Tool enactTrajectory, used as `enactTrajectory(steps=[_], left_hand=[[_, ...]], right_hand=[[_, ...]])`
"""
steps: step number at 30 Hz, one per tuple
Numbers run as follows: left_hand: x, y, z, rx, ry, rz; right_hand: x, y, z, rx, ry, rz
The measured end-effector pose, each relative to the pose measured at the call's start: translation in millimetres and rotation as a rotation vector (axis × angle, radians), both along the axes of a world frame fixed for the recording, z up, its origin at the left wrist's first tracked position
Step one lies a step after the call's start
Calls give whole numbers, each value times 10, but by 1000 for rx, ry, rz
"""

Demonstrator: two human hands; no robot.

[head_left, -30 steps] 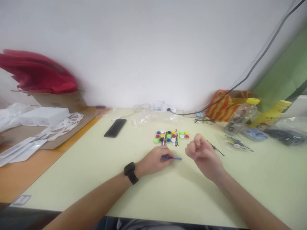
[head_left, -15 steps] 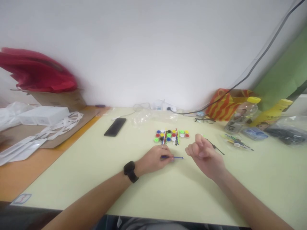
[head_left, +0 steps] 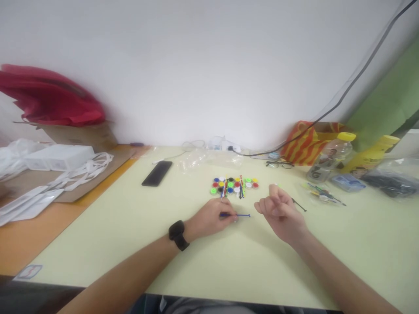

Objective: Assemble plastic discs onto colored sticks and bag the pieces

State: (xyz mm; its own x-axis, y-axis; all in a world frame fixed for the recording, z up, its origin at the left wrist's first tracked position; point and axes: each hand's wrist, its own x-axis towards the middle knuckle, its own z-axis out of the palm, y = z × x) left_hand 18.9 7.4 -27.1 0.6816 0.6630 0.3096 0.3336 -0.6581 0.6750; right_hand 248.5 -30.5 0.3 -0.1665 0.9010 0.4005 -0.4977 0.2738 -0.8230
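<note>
My left hand, with a black watch on its wrist, pinches a thin blue stick just above the table. The stick's small forked end points right, and the rest is partly covered by the fingers. To the right, my right hand is raised with its fingers curled in; whatever they may hold is hidden. Behind it, the end of a thin black stick shows. Beyond my hands lie small round coloured pieces in rows, with bunches of coloured sticks among them.
A phone lies left of the pieces. On the right are a clear bag of sticks, glasses, a clear bottle and a yellow bottle. A black cable runs along the back. White boxes stand far left.
My right hand has shifted slightly to the right and covers more of the black stick. The left hand and its blue stick have barely moved.
</note>
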Motion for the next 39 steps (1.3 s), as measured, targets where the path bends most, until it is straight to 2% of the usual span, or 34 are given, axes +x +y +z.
enactTrajectory(steps=[8, 18, 23, 27, 30, 32, 35, 37, 39], left_hand=[[35, -38, 6, -23, 3, 39], [63, -71, 47, 16, 43, 52], [52, -56, 21, -36, 8, 73], [29, -32, -12, -90, -43, 112], [16, -11, 4, -134, -96, 183], [11, 5, 32, -150, -140, 239], [5, 30, 66, -118, -195, 319], [1, 42, 70, -106, -210, 346], [-1, 48, 62, -114, -211, 346]], right_hand=[[-14, -48, 45, -180, 82, 1], [-5, -12, 3, -164, 64, -60], [55, 31, -25, -124, -190, -116], [75, 77, -15, -52, -608, -195], [68, 87, -48, -66, -965, -286], [56, 77, -82, -95, -1106, -317], [33, 45, -96, -116, -1117, -270], [24, 23, -56, -138, -1072, -184], [27, 10, 18, -178, -1014, -160]])
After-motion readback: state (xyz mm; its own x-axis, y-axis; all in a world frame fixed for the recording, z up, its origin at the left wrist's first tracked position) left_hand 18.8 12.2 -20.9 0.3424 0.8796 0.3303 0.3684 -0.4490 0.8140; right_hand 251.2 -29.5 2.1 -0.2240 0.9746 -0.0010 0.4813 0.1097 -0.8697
